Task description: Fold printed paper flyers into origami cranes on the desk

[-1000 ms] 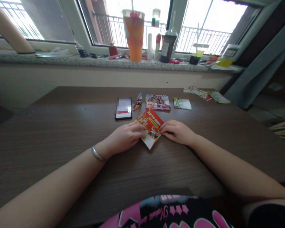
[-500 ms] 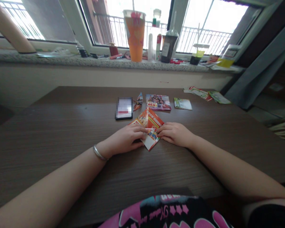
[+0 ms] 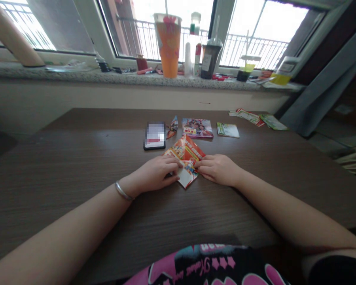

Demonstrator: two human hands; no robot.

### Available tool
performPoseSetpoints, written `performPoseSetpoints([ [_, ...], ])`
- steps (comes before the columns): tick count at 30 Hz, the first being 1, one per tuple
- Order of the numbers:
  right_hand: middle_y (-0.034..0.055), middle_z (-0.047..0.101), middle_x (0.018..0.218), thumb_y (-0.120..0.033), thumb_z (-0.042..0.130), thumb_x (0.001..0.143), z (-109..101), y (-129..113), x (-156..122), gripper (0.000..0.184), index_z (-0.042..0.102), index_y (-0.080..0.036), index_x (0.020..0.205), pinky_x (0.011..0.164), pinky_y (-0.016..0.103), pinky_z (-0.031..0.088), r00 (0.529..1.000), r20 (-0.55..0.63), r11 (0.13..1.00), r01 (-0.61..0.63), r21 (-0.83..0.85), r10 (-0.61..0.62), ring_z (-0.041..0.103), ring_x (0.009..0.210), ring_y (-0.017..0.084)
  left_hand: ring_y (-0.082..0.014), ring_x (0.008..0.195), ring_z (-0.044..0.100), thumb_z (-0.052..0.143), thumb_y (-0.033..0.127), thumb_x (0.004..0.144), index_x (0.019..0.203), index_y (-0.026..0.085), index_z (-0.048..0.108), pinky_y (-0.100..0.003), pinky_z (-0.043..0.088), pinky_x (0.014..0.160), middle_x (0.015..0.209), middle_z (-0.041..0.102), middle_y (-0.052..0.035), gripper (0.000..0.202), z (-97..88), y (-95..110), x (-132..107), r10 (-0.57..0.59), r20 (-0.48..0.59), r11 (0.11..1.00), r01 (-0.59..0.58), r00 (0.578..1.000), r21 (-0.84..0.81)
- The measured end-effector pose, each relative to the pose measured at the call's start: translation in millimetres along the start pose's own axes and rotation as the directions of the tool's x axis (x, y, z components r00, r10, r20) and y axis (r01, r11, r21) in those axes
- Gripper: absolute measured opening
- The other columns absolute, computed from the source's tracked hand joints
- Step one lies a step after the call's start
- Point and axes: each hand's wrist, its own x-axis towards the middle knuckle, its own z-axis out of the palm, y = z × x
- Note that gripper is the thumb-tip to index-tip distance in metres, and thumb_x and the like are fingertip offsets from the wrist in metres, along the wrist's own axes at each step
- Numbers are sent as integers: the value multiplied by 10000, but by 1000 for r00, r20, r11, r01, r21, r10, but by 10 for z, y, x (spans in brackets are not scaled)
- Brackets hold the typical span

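Note:
A folded sheet of printed paper [image 3: 190,149], orange and red with a white patch on its near flap, lies on the table between my hands. My left hand [image 3: 158,172], with a silver bangle at the wrist, is closed on the paper's left edge, its fingers pressing the fold. On the right edge, my right hand [image 3: 218,169] pinches the paper near the crease; its fingertips partly cover the print. Just beyond the paper are a small folded paper piece [image 3: 172,127] and a phone [image 3: 154,135] with a blurred screen.
Behind the paper lie a colourful flyer [image 3: 197,128] and a green-and-white paper stack [image 3: 228,130]. More leaflets [image 3: 250,116] sit at the table's far right. A granite windowsill [image 3: 121,82] carries a large orange drink cup [image 3: 169,45], a dark cup [image 3: 210,59] and bottles.
My right hand has shifted slightly left and down along the paper's edge. My left fingers have moved a little on the fold, showing more of the white patch.

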Motion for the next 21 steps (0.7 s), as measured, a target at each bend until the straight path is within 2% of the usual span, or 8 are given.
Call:
performPoseSetpoints([
  [6, 59, 712, 1063, -231, 467, 928, 22, 5, 9, 210, 668, -188, 974, 839, 316, 508, 998, -55, 996, -17, 86, 21, 633, 953, 175, -192, 979, 601, 528, 213, 884, 921, 190, 632, -348, 466, 895, 1034, 660, -65, 114, 19, 28, 12, -2, -17, 999, 3, 1000, 45],
  [11, 58, 706, 1049, -244, 489, 916, 2, -32, 22, 195, 663, -202, 994, 836, 324, 502, 1000, -13, 995, -27, 94, 28, 629, 968, 187, -226, 1040, 569, 557, 248, 871, 1082, 247, 665, -417, 422, 957, 1080, 638, -75, 237, -9, 91, 21, 12, -35, 997, -9, 999, 77],
  [14, 56, 700, 1059, -272, 480, 931, 0, -61, 36, 208, 660, -215, 1017, 828, 323, 494, 1000, -3, 996, -14, 83, 15, 623, 965, 190, -221, 1022, 567, 558, 253, 875, 1136, 283, 659, -417, 420, 952, 1070, 631, -69, 282, -17, 92, 20, 18, -26, 998, -17, 1000, 67],
  [17, 58, 702, 1022, -286, 459, 947, 7, -90, 51, 224, 663, -215, 1002, 812, 311, 486, 1000, -16, 996, -25, 85, 26, 622, 937, 183, -204, 992, 567, 550, 254, 890, 1095, 286, 683, -385, 423, 937, 1048, 631, -59, 246, -9, 68, 19, 23, -18, 999, -22, 1000, 43],
  [21, 53, 705, 941, -265, 477, 930, -1, -130, 74, 205, 671, -211, 892, 802, 304, 481, 996, -10, 987, -86, 133, 88, 621, 889, 180, -180, 972, 577, 525, 264, 917, 994, 263, 711, -332, 432, 906, 1056, 632, -47, 201, -2, 64, 22, 19, 27, 1000, -18, 999, -17],
])
